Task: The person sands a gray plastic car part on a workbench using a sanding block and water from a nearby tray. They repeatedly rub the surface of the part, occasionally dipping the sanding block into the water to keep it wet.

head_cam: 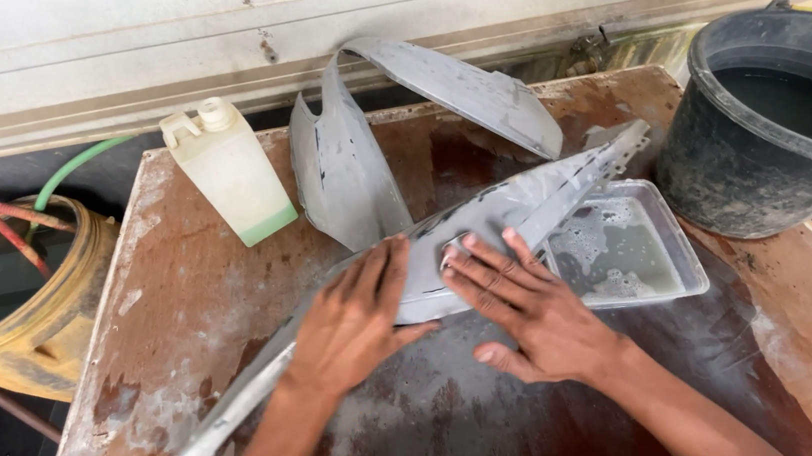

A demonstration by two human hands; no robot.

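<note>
A long grey plastic body panel (485, 215) lies diagonally across a wet brown table (192, 301). My left hand (355, 319) rests flat on the panel's middle, fingers spread. My right hand (524, 301) presses down beside it, its fingertips on the panel over what looks like a small grey sheet, though I cannot tell for sure. A second curved grey panel (349, 164) lies behind, arching toward the wall.
A clear shallow tray (675, 250) of soapy water sits right of my hands. A black bucket (767, 120) of water stands at the back right. A pale plastic jug (229, 171) stands at the back left. A yellow container (23, 318) with hoses is off the table's left.
</note>
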